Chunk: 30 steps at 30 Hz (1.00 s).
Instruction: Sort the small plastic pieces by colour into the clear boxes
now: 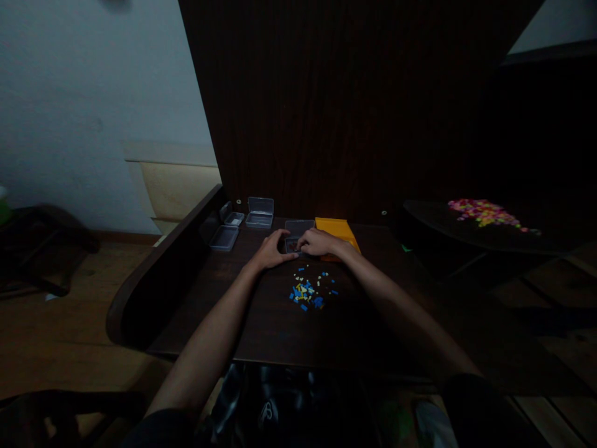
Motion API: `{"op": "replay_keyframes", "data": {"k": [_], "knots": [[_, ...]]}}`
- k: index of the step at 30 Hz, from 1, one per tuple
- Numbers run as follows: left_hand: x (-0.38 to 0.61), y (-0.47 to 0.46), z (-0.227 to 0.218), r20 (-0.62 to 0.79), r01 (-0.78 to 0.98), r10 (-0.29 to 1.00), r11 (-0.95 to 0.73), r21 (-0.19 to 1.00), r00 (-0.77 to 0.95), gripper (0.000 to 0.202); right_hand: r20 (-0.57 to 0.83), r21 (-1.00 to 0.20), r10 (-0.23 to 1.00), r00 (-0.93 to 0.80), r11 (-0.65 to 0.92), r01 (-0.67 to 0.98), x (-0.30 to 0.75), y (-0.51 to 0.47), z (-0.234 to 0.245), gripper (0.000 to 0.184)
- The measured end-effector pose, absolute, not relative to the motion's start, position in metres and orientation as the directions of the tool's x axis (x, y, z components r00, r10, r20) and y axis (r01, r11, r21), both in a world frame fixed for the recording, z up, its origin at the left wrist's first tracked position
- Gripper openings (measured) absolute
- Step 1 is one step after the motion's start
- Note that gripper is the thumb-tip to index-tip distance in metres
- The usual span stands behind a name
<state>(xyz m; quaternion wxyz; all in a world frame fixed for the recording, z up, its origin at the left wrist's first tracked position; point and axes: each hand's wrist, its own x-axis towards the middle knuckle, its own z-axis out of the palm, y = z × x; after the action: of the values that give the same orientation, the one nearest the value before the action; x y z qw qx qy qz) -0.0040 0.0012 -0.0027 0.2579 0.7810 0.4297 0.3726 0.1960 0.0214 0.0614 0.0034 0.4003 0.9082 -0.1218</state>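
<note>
A small clear plastic box (300, 225) stands on the dark wooden desk with its hinged lid raised. My left hand (270, 250) grips its left side, thumb along the front and fingers towards the back. Some small reddish-brown bits (293, 246) show inside. Over the box's right part is my right hand (319, 242), its fingers drawn together and dipping in; whatever they pinch is hidden. Nearer me lies a loose pile of small blue, yellow and whitish plastic pieces (303, 292). A yellow tray (336, 226) is partly covered by my right hand and wrist.
Several more clear boxes, one an open box (260, 219), stand at the desk's back left. A raised wooden side panel (158, 261) bounds the left edge; a tall dark board (340, 112) rises behind. Pink and yellow pieces (485, 213) lie on a dark surface at right.
</note>
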Motion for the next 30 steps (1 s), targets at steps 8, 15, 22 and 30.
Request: {"op": "replay_keyframes", "data": {"k": [8,15,22,30], "knots": [[-0.005,0.003,-0.004,0.357,0.489,0.862,-0.500,0.715,0.359,0.065,-0.058,-0.280,0.693,-0.719,0.680,0.678,0.196,0.030,0.058,0.018],[-0.004,0.004,-0.005,0.358,0.499,0.863,-0.500,0.707,0.357,0.065,-0.115,-0.304,0.687,-0.717,0.663,0.684,0.189,0.033,0.066,0.011],[-0.003,0.003,-0.004,0.348,0.500,0.865,-0.495,0.711,0.361,0.067,-0.119,-0.257,0.677,-0.726,0.686,0.681,0.186,0.036,0.061,0.019],[-0.003,0.002,-0.003,0.353,0.497,0.861,-0.501,0.708,0.365,0.066,-0.107,-0.055,0.734,-0.670,0.669,0.741,0.187,0.024,0.061,0.022]]}}
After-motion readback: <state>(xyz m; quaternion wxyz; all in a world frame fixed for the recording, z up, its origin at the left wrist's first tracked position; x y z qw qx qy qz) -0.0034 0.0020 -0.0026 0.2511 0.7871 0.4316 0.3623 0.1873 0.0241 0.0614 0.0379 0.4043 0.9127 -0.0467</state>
